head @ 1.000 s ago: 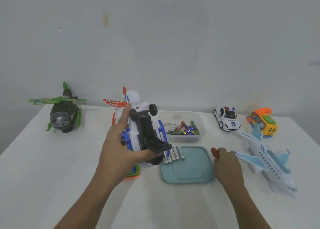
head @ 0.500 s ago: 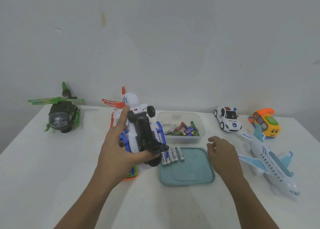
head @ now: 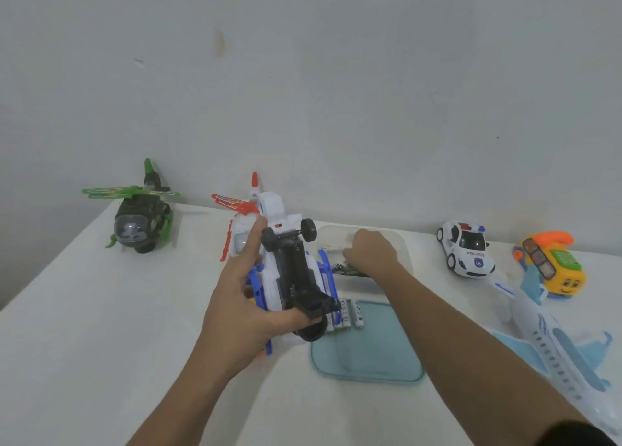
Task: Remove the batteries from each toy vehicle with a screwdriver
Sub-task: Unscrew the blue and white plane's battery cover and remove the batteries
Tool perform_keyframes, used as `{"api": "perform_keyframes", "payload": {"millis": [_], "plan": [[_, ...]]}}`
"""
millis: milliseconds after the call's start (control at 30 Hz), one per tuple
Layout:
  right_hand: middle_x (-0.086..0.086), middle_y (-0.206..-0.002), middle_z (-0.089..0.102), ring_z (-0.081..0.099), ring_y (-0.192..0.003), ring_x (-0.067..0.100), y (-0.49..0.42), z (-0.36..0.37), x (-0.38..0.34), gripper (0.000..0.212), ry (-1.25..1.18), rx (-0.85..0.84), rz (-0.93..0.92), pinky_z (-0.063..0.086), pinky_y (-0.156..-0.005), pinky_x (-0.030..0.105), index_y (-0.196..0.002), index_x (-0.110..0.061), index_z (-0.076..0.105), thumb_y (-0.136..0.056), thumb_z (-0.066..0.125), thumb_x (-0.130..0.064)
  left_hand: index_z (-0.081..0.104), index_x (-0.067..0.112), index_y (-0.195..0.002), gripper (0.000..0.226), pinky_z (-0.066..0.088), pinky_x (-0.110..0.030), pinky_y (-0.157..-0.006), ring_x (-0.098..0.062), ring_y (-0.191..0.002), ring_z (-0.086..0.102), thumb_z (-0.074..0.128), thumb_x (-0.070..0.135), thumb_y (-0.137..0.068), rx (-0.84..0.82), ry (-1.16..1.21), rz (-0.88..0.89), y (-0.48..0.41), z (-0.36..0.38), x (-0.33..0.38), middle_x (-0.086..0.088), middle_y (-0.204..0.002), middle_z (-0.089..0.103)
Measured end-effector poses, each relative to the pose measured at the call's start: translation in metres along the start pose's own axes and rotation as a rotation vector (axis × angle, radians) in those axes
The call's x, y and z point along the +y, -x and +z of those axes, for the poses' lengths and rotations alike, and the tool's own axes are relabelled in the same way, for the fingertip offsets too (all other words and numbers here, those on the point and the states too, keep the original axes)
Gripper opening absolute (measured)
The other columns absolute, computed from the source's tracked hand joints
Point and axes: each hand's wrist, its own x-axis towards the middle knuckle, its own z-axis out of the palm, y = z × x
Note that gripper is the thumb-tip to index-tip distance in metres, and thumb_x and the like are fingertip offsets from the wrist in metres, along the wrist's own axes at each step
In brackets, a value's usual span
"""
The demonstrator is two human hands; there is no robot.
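My left hand (head: 242, 311) grips a white toy helicopter with blue skids (head: 296, 267), tipped so its black underside and wheels face me. My right hand (head: 368, 252) reaches into a clear plastic box (head: 402, 243), its fingers bent down onto loose batteries (head: 350, 271) there; whether it holds one is hidden. Several white batteries (head: 351, 314) lie in a row on the far edge of a teal tray (head: 370, 354). No screwdriver shows.
A green helicopter (head: 141, 223) stands at the back left. A white and red helicopter (head: 235, 233) is just behind the held toy. On the right sit a police car (head: 466, 248), a yellow phone toy (head: 552, 267) and a blue-white airplane (head: 552, 341).
My right hand left the tray's right edge, where it held a red-handled tool, and moved forward and left into the clear box. My left hand has kept hold of the helicopter.
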Motion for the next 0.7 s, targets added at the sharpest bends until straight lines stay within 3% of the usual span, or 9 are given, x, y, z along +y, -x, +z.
{"api": "perform_keyframes", "payload": {"millis": [133, 300, 433, 533, 600, 700], "plan": [[0.006, -0.092, 0.059, 0.061, -0.093, 0.027, -0.008, 0.010, 0.002, 0.010, -0.057, 0.028, 0.051, 0.043, -0.069, 0.029, -0.094, -0.012, 0.054, -0.085, 0.058, -0.013, 0.037, 0.062, -0.138, 0.118, 0.054, -0.020, -0.086, -0.006, -0.107, 0.068, 0.091, 0.029, -0.039, 0.031, -0.032, -0.015, 0.002, 0.000, -0.004, 0.008, -0.130, 0.061], [0.004, -0.083, 0.059, 0.056, -0.081, 0.024, -0.010, 0.010, 0.006, 0.012, -0.194, 0.053, -0.032, 0.035, -0.055, 0.027, -0.086, -0.013, 0.050, -0.080, 0.061, -0.011, 0.033, 0.066, -0.139, 0.121, 0.048, -0.046, -0.105, -0.016, -0.124, 0.059, 0.093, 0.032, -0.039, 0.059, -0.090, -0.033, 0.004, 0.001, -0.011, 0.007, -0.135, 0.059], [0.004, -0.079, 0.064, 0.061, -0.071, 0.021, -0.001, -0.005, 0.008, 0.016, -0.605, 0.148, -0.015, 0.045, -0.058, 0.030, -0.079, -0.015, 0.050, -0.077, 0.064, -0.008, 0.031, 0.063, -0.141, 0.121, 0.049, -0.046, -0.104, -0.013, -0.124, 0.059, 0.092, 0.032, -0.041, 0.041, -0.124, -0.038, 0.006, 0.006, -0.008, 0.015, -0.133, 0.060], [0.017, -0.084, 0.070, 0.069, -0.066, 0.024, 0.026, -0.035, 0.002, 0.017, -1.160, 0.102, 0.055, 0.058, -0.062, 0.036, -0.094, -0.010, 0.055, -0.083, 0.066, -0.003, 0.031, 0.064, -0.141, 0.121, 0.049, -0.047, -0.103, -0.014, -0.126, 0.057, 0.092, 0.034, -0.041, 0.035, -0.121, -0.043, 0.007, 0.008, -0.008, 0.019, -0.134, 0.057], [0.015, -0.078, 0.069, 0.070, -0.065, 0.025, 0.052, -0.061, -0.004, 0.020, -1.455, 0.065, 0.007, 0.059, -0.062, 0.034, -0.103, -0.005, 0.053, -0.087, 0.064, 0.001, 0.031, 0.063, -0.142, 0.123, 0.049, -0.048, -0.103, -0.015, -0.126, 0.057, 0.093, 0.034, -0.040, 0.030, -0.122, -0.046, 0.008, 0.011, -0.007, 0.019, -0.133, 0.058], [0.009, -0.067, 0.069, 0.070, -0.065, 0.026, 0.099, -0.093, -0.015, 0.016, -1.570, 0.044, -0.173, 0.060, -0.062, 0.032, -0.099, -0.005, 0.054, -0.088, 0.063, 0.002, 0.029, 0.057, -0.146, 0.125, 0.050, -0.047, -0.102, -0.013, -0.122, 0.061, 0.093, 0.035, -0.041, 0.015, -0.115, -0.043, 0.007, 0.015, -0.006, 0.019, -0.131, 0.061]]}}
